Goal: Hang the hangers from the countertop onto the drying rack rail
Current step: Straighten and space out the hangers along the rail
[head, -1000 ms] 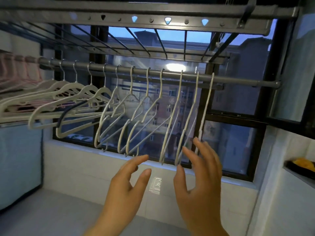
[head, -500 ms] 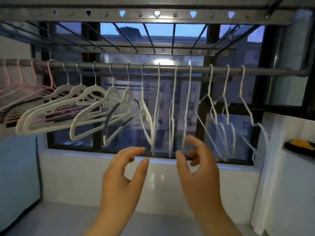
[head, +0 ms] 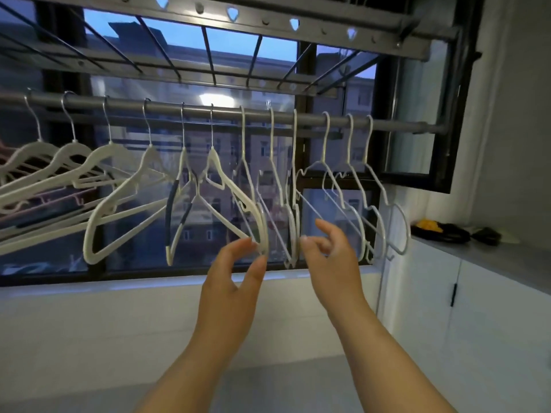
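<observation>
my left hand [head: 235, 281] and right hand [head: 331, 254], fingers loosely spread and empty, flank the hangers [head: 261, 225] hanging lengthwise down from the rail [head: 226, 113], left nearest.

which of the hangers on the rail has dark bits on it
The hanger with dark sleeves, hanging on the drying rack rail just left of the left hand. Both its arms carry dark bands; the rest in view are plain white or pale pink.
</observation>
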{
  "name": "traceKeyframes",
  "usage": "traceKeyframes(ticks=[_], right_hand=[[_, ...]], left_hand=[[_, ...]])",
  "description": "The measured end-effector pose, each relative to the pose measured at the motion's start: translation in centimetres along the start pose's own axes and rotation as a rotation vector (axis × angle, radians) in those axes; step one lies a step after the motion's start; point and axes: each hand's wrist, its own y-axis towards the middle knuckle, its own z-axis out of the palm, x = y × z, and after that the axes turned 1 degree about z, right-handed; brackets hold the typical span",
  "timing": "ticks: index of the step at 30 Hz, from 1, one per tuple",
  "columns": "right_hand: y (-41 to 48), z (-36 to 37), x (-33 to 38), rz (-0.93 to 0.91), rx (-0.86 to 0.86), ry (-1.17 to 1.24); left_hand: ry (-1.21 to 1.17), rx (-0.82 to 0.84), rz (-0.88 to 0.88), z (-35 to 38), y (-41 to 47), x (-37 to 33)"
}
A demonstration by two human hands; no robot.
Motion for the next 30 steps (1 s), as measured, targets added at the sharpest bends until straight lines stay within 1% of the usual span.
traceKeyframes(ticks=[5,10,14,19,27,30], right_hand=[[1.0,-0.6,0.3,0.067,0.117,0.069],[1.5,-0.7,0.6,0.070,0.218,0.145],[1.8,-0.8,0.6,0.048,0.263,0.212],[2.0,-1.4,0.2,-0.036,0.204,0.136],[1.8,-3.8,-0.5,-0.178,-0.010,-0.078],[1.9,-4.1,-0.5,-0.213,-0.054,-0.130]], left_hand=[[0.033,-0.008,0.012,0.9,0.9,0.0],[0.024,-0.032,0.009,1.8,1.6,-0.2],[-0.005,-0.074,-0.013,1.8,1.9,-0.2],[0.031,-0.057,0.011,2.1,2.2,-0.5],[0.017,-0.100,-0.002,1.2,2.2,-0.6],[0.011,-0.102,-0.008,0.8,2.1,-0.4]])
